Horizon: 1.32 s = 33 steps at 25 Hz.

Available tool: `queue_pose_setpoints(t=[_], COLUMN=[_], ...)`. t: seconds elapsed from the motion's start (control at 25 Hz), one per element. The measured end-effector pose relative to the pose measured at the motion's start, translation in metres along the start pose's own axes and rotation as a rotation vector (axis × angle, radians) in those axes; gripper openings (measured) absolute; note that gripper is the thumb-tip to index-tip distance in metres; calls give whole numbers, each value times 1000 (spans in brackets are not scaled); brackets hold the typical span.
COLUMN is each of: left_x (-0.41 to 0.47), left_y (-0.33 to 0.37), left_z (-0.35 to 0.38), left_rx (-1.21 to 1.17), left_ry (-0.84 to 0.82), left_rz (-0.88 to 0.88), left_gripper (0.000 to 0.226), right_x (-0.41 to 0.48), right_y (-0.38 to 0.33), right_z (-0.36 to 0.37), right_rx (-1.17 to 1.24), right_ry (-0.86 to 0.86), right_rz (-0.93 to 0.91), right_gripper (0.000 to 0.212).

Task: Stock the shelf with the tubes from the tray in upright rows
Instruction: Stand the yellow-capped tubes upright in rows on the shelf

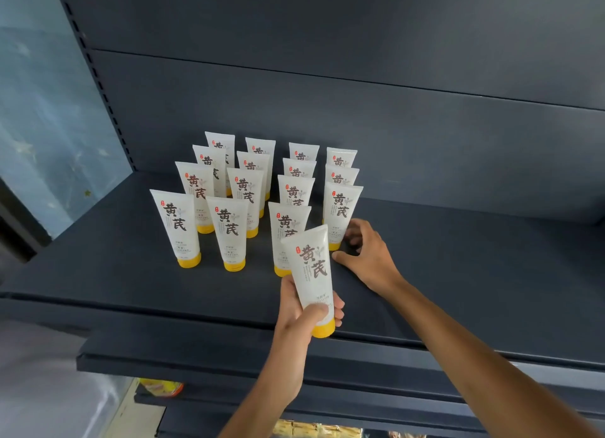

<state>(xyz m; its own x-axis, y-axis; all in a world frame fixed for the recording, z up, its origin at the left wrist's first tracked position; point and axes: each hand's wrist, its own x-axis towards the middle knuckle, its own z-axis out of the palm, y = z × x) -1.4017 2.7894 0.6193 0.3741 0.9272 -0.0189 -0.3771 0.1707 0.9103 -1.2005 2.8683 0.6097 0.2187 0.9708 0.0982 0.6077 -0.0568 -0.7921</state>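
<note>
Left hand grips tube near its cap, over the shelf front. Right hand loose, empty, beside the short right row. Likely next: stand the tube there, cap down.

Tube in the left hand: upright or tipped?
Slightly tipped: white plastic tube with yellow cap, gripped by the left hand, leans top-left, cap down.

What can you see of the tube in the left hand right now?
The held tube is white, matte-looking plastic with big dark characters, a small red seal and a yellow cap. It is cap down, top leaning slightly left, over the front of the shelf, before the standing tubes. The left hand grips its lower part, thumb across the front.
</note>
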Motion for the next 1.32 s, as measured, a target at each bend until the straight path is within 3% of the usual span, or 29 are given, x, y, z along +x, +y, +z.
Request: queue_pose_setpoints(t=[0.08,0.24,0.44,0.68,0.76,1.0,1.32], left_x=[2,10,34,48,52,49,49], left_y=[0,4,-7,-13,-13,-16,-18], left_z=[4,16,25,29,31,32,31], left_rx=[57,179,353,523,540,506,490], left_ry=[-10,-47,52,109,129,170,209], left_rz=[20,61,91,108,93,144,158], left_gripper=[61,45,36,30,36,63,59], right_x=[-7,-33,-70,-67,-65,-51,-42], right_y=[4,5,-4,-22,-27,-24,-25], right_z=[-4,-18,-29,-9,-7,5,13], right_rx=[-15,36,-56,-50,-38,-68,-131], right_ry=[42,131,-178,-155,-133,-111,-93], right_rz=[23,3,-145,-261,-244,-191,-121], right_gripper=[60,28,42,41,42,13,28])
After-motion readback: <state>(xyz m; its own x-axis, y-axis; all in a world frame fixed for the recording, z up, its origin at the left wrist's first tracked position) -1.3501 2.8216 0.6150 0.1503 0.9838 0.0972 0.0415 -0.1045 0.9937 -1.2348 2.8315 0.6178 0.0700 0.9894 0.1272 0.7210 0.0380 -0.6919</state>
